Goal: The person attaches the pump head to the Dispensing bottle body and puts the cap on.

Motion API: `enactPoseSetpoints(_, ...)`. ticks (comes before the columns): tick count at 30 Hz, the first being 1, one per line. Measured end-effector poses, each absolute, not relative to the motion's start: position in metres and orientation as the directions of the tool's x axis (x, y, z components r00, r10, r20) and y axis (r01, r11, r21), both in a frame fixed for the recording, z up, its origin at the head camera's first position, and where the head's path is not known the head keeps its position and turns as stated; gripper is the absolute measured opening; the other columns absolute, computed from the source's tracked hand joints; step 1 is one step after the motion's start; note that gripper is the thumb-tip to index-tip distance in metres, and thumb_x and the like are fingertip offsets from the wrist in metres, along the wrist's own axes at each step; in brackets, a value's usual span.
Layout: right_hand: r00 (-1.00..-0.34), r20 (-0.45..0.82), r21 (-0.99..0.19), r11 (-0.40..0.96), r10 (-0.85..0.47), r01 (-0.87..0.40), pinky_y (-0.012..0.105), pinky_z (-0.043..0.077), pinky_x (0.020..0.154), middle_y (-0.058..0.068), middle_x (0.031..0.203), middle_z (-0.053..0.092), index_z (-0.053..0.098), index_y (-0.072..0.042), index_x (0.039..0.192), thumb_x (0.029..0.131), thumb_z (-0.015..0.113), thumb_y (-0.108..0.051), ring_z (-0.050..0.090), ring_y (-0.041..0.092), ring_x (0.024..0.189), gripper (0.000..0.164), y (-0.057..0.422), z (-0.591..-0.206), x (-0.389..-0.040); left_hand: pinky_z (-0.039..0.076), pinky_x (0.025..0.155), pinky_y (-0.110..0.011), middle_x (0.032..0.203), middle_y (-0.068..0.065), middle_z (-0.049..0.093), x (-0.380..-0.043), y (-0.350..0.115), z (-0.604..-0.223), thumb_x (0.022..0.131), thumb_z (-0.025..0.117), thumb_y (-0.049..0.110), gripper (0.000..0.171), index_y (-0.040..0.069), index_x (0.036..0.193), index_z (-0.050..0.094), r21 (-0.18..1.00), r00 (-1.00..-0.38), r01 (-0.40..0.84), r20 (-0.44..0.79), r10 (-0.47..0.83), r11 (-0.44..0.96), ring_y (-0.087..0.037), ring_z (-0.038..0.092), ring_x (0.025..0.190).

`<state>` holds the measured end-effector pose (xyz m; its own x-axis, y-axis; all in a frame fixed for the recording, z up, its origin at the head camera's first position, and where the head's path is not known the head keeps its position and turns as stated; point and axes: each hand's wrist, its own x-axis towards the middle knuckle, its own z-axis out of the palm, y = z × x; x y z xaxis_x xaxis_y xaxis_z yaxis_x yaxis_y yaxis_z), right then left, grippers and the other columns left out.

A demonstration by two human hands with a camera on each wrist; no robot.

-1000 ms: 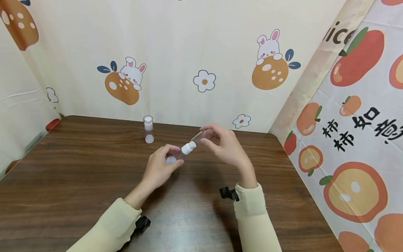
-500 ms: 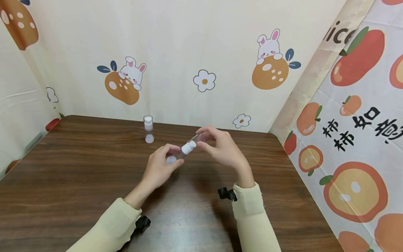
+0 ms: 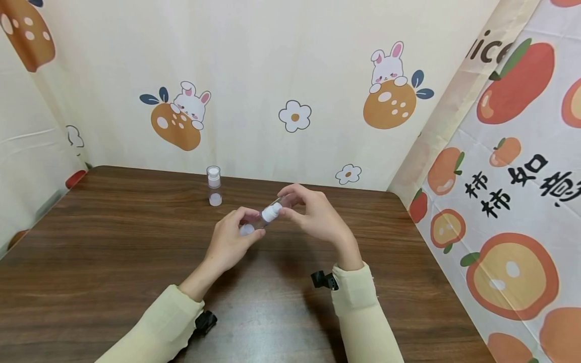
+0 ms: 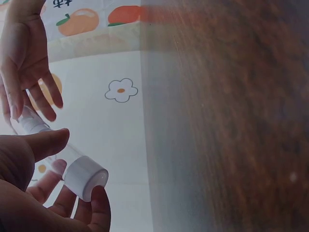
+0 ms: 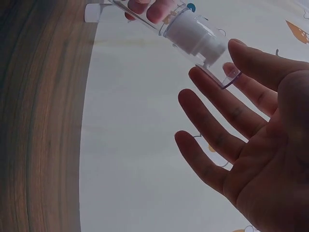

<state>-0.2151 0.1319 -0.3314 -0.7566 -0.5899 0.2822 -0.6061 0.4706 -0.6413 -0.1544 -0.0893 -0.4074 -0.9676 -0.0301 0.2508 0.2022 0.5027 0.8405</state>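
Observation:
My left hand [image 3: 229, 239] grips a small clear pump bottle [image 4: 72, 157] by its transparent body, tilted up to the right above the table. Its base [image 4: 86, 178] is white, and a white pump [image 5: 195, 36] tops the other end. A clear cap [image 5: 227, 79] now surrounds the pump. My right hand [image 3: 317, 214] pinches this cap between thumb and fingertips, the other fingers spread out below. A second pump bottle [image 3: 215, 186], clear and white with its cap on, stands upright toward the table's back edge, left of both hands.
The dark wooden table [image 3: 113, 272] reaches to a printed curtain [image 3: 254, 75] at the back. Another printed cloth [image 3: 513, 201] hangs along the right side. Black wrist cameras are worn at both cream sleeves [image 3: 358, 302].
My right hand has moved left and slightly down, bringing the clear cap from the pump's tip down over it. The left hand and its bottle have stayed in place.

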Motion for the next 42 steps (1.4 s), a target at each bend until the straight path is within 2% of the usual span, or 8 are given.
enactPoseSetpoints(20, -0.751, 0.25, -0.655, 0.465, -0.611, -0.596, 0.038, 0.055, 0.084, -0.005, 0.101, 0.075, 0.066, -0.018, 0.121, 0.1, 0.077, -0.019, 0.071, 0.01, 0.097, 0.025, 0.1275, -0.3384, -0.2163, 0.051, 0.093, -0.045, 0.121, -0.01, 0.072, -0.1549, -0.0888, -0.4067, 0.088, 0.088, 0.015, 0.039, 0.01, 0.123, 0.071, 0.833, -0.964, 0.212, 0.263, -0.028, 0.511, -0.028, 0.066, 0.111)
enactPoseSetpoints(31, -0.758, 0.242, -0.652, 0.477, -0.606, -0.59, 0.038, 0.056, 0.086, -0.007, 0.1, 0.075, 0.068, -0.018, 0.119, 0.097, 0.08, -0.02, 0.071, 0.009, 0.096, 0.024, 0.1284, -0.3382, -0.2159, 0.048, 0.088, -0.043, 0.116, -0.009, 0.073, -0.1544, -0.089, -0.4072, 0.088, 0.089, 0.015, 0.038, 0.011, 0.122, 0.073, 0.796, -0.951, 0.245, 0.308, -0.022, 0.554, -0.028, 0.066, 0.107)
enactPoseSetpoints(36, -0.766, 0.237, -0.652, 0.487, -0.598, -0.582, 0.037, 0.055, 0.089, -0.01, 0.101, 0.076, 0.069, -0.019, 0.118, 0.095, 0.082, -0.021, 0.071, 0.007, 0.097, 0.026, 0.1289, -0.3378, -0.2166, 0.05, 0.089, -0.046, 0.115, -0.009, 0.073, -0.1532, -0.0898, -0.4057, 0.087, 0.09, 0.015, 0.038, 0.01, 0.121, 0.073, 0.776, -0.94, 0.272, 0.34, -0.014, 0.57, -0.03, 0.066, 0.106)
enactPoseSetpoints(42, -0.769, 0.237, -0.659, 0.484, -0.593, -0.576, 0.037, 0.056, 0.084, -0.01, 0.1, 0.077, 0.071, -0.018, 0.116, 0.092, 0.085, -0.021, 0.072, 0.007, 0.097, 0.028, 0.1286, -0.3374, -0.2171, 0.049, 0.09, -0.049, 0.116, -0.01, 0.075, -0.1528, -0.0914, -0.404, 0.086, 0.091, 0.015, 0.039, 0.01, 0.12, 0.074, 0.75, -0.933, 0.29, 0.361, -0.001, 0.594, -0.031, 0.066, 0.106)
